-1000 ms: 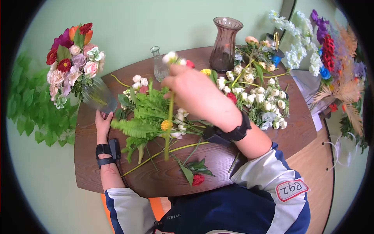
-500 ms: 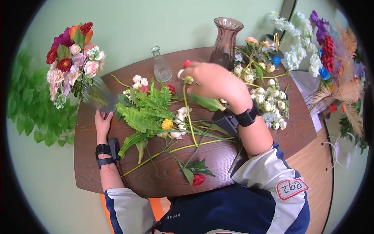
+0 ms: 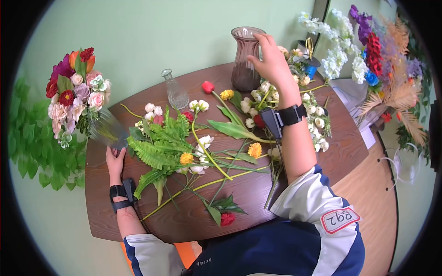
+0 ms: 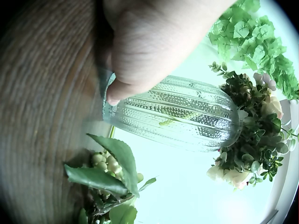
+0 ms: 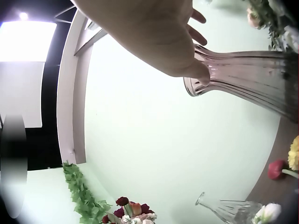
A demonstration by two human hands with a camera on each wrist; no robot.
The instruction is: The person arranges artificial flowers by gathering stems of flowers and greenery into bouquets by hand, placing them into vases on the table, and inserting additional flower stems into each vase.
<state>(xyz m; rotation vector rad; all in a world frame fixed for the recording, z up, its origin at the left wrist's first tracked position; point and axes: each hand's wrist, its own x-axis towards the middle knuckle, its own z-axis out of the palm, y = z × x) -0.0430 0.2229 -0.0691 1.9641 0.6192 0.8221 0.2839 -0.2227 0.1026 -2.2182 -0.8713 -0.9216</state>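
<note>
At the table's left edge, my left hand point(image 3: 116, 161) holds the foot of a clear ribbed glass vase point(image 3: 107, 131), its thumb point(image 4: 117, 93) against the glass near the base. That vase carries a mixed bouquet point(image 3: 76, 94) of pink, red, purple and orange flowers. My right hand point(image 3: 272, 62) is at the mouth of a purple-tinted glass vase point(image 3: 245, 69), fingers spread and extended. In the right wrist view the thumb point(image 5: 198, 72) overlaps the vase's flared neck. A white flower with a long yellow-green stem point(image 3: 202, 147) lies among the loose stems.
A small clear bottle vase point(image 3: 176, 92) stands at the back. Green fern leaves point(image 3: 159, 147), a red tulip point(image 3: 208, 87), yellow blooms point(image 3: 254, 150) and a red carnation point(image 3: 227, 219) lie across the table point(image 3: 184, 225). White blossoms point(image 3: 340, 43) and dried leaves stand at right.
The right hand has set the white flower's stem down among the greenery, then moved right and back to the purple-tinted vase. The left hand stays at its vase's foot; the head view has shifted.
</note>
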